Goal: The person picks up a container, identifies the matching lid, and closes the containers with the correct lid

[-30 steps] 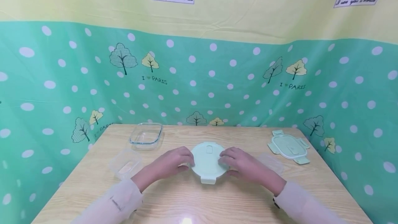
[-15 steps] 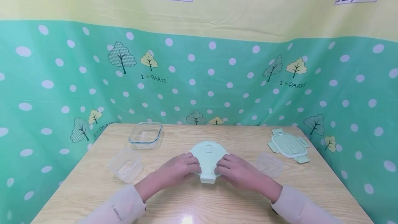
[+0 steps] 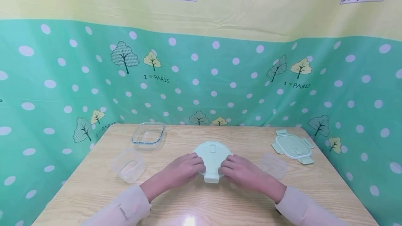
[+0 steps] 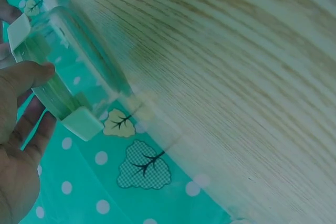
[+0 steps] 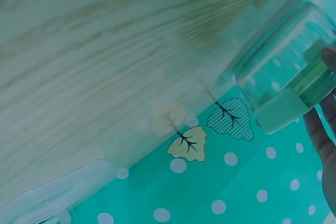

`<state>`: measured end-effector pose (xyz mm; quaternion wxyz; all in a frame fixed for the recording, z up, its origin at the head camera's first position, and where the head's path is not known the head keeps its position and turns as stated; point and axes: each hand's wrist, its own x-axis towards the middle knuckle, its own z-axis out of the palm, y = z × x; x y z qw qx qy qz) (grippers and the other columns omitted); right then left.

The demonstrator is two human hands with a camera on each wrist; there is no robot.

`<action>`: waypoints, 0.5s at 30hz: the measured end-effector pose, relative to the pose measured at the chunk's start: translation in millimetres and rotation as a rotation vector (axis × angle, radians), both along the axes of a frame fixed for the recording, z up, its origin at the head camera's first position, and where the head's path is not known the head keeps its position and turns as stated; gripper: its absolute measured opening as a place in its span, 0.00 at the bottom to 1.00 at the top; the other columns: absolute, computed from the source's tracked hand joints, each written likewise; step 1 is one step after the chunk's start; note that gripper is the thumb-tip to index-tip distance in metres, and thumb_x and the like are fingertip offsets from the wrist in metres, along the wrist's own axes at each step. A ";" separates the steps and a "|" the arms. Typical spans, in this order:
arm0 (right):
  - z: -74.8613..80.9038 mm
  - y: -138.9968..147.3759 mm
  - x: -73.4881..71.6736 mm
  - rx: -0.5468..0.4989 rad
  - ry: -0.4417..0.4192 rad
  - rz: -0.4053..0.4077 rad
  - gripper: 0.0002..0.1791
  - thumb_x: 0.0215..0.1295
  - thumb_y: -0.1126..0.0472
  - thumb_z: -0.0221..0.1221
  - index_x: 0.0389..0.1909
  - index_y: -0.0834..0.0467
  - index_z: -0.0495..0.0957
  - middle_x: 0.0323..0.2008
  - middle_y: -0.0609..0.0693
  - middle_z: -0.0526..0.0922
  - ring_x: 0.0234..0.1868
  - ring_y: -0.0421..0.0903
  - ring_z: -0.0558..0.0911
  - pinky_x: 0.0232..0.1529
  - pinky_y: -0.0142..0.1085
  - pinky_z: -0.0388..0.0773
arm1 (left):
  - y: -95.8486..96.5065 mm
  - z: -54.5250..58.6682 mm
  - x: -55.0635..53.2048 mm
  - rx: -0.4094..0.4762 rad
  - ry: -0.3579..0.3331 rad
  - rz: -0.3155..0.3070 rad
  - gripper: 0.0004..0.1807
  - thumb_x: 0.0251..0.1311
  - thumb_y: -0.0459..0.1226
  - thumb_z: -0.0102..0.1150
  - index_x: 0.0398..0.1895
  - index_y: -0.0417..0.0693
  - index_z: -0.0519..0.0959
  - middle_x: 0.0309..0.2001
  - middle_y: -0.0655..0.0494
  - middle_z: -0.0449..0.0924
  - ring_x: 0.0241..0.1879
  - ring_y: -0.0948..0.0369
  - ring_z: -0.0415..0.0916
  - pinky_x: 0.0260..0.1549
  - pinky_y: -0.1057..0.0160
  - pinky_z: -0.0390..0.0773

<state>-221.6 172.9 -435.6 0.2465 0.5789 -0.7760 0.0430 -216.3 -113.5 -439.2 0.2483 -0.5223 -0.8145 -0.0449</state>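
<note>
A round clear food container (image 4: 86,59) with a pale green lid (image 3: 212,154) stands in the middle of the table. My left hand (image 3: 188,167) grips the lid's near left edge; in the left wrist view its thumb lies on the rim and its fingers reach over the top. My right hand (image 3: 240,172) holds the near right edge the same way, only partly visible in the right wrist view. Between the hands, a clip flap (image 3: 211,178) projects at the front. More flaps show at the lid's sides in both wrist views.
A square glass container (image 3: 148,136) stands at the back left, with a clear plastic box (image 3: 128,166) before it. To the right lie a translucent flat piece (image 3: 273,166) and a pale green square lid (image 3: 292,145) with its flaps spread. A polka-dot curtain (image 3: 213,90) surrounds the table (image 3: 179,205).
Both hands have moved from the sides of the round lid toward its near edge and closed on it. The container and the other items stay in place.
</note>
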 end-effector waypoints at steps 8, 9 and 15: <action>-0.6 5.5 -3.2 -0.002 -0.033 -0.050 0.17 0.53 0.64 0.75 0.43 0.51 0.82 0.41 0.41 0.84 0.44 0.40 0.80 0.47 0.29 0.81 | 5.9 2.6 -3.1 -0.001 -0.033 0.018 0.15 0.53 0.27 0.71 0.41 0.54 0.85 0.41 0.65 0.83 0.41 0.66 0.76 0.44 0.77 0.76; -0.7 6.4 -3.8 -0.002 -0.040 -0.053 0.18 0.53 0.64 0.75 0.44 0.51 0.82 0.41 0.41 0.84 0.44 0.40 0.80 0.47 0.29 0.81 | 6.5 3.0 -3.6 0.004 -0.040 0.018 0.15 0.53 0.27 0.71 0.41 0.54 0.85 0.41 0.64 0.83 0.41 0.65 0.77 0.44 0.77 0.76; -1.2 13.7 -8.5 -0.020 -0.077 -0.062 0.16 0.53 0.66 0.74 0.42 0.52 0.82 0.41 0.42 0.83 0.45 0.41 0.80 0.48 0.31 0.81 | 12.8 2.2 -11.1 0.011 -0.063 0.027 0.15 0.54 0.26 0.69 0.41 0.53 0.85 0.42 0.64 0.83 0.42 0.64 0.77 0.45 0.76 0.77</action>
